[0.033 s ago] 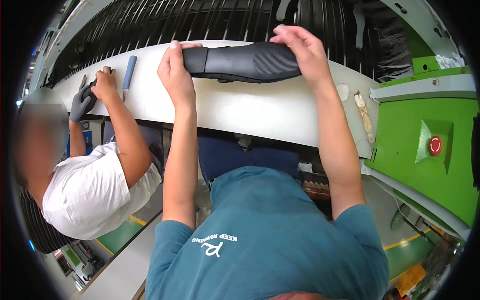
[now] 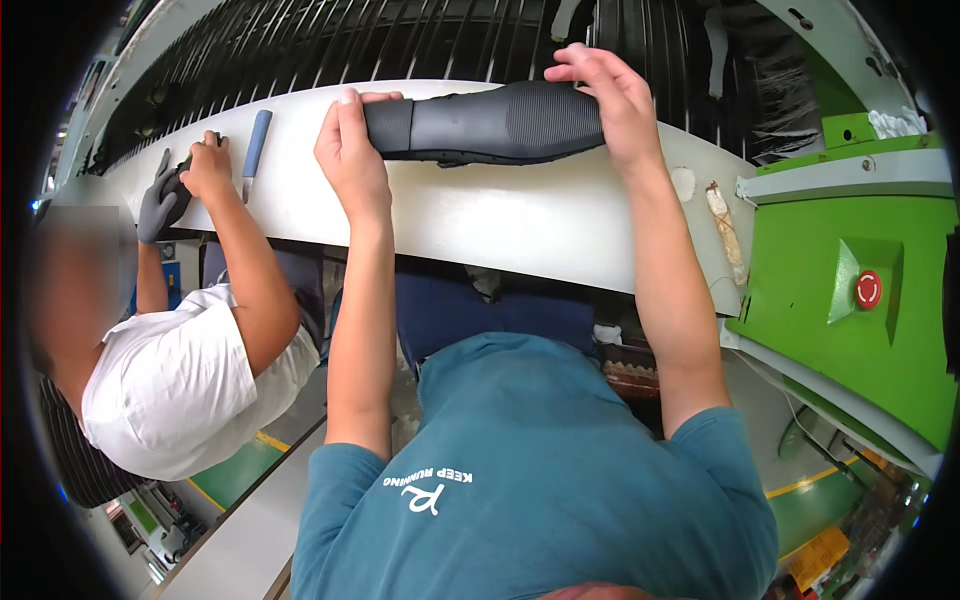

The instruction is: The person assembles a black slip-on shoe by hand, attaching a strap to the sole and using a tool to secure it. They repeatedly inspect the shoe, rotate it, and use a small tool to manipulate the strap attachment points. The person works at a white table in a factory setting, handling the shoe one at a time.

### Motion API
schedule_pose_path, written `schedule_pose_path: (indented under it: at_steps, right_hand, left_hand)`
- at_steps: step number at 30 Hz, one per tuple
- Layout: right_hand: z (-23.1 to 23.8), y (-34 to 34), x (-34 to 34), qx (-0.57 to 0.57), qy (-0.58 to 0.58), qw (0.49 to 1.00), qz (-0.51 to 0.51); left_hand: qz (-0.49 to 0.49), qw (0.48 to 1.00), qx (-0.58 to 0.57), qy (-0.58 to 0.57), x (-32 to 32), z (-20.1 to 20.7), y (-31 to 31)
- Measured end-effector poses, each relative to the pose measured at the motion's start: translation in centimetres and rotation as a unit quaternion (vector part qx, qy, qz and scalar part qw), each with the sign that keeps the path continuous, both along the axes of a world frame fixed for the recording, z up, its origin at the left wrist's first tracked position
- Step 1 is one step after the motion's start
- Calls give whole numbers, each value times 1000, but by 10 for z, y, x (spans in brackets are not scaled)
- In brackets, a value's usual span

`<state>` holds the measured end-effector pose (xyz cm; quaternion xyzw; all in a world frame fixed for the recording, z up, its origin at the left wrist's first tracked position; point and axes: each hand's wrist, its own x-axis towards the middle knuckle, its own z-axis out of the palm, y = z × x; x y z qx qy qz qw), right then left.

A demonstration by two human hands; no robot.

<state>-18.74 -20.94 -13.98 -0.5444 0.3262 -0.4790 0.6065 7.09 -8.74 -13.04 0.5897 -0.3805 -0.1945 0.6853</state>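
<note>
A black shoe [image 2: 480, 127], its ribbed sole turned toward me, is held lengthwise over the far part of the white worktop. At its heel end my left hand [image 2: 352, 150] is closed, thumb on the near side and fingers partly hidden behind. My right hand [image 2: 622, 112] grips the toe end between the palm side and the bent fingers, some fingertips standing off past the far edge. The shoe's upper is mostly hidden on the side away from me.
A blue-handled knife [image 2: 256, 150] lies on the white worktop [image 2: 520, 225]. A co-worker [image 2: 190, 390] at left handles a dark item, one hand gloved. A wrapped stick-like tool [image 2: 727, 235] lies at right, beside a green machine [image 2: 800, 260] with a red button [image 2: 867, 290]. Dark slats run behind.
The shoe's toe end and my right fingers have shifted very slightly. Both hands keep their hold.
</note>
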Motion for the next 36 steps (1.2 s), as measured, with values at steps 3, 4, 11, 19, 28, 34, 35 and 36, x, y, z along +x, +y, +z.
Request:
schedule_pose_path:
  at_steps: [3, 4, 11, 19, 28, 34, 35, 36]
  right_hand:
    - [13, 7, 1, 31, -43, 998, -26]
    - [10, 7, 3, 41, -69, 996, -28]
    - [38, 28, 14, 101, -242, 956, -128]
    - [152, 110, 62, -327, -5, 939, 110]
    - [122, 143, 119, -430, -74, 886, 155]
    - [105, 161, 132, -445, -75, 883, 131]
    - [105, 164, 132, -458, -72, 877, 129]
    - [106, 167, 133, -464, -76, 874, 118]
  left_hand:
    - [26, 998, 14, -46, -16, -3, 23]
    - [26, 997, 25, -64, -19, -7, 32]
    - [31, 996, 7, -79, -44, -31, 68]
    - [-88, 974, -12, -207, -36, 12, 107]
    - [-101, 933, -229, -260, -26, 109, 111]
    - [-12, 952, -218, -215, -38, 96, 125]
    - [9, 953, -245, -179, -46, 93, 125]
    - [11, 941, -270, -206, -40, 88, 122]
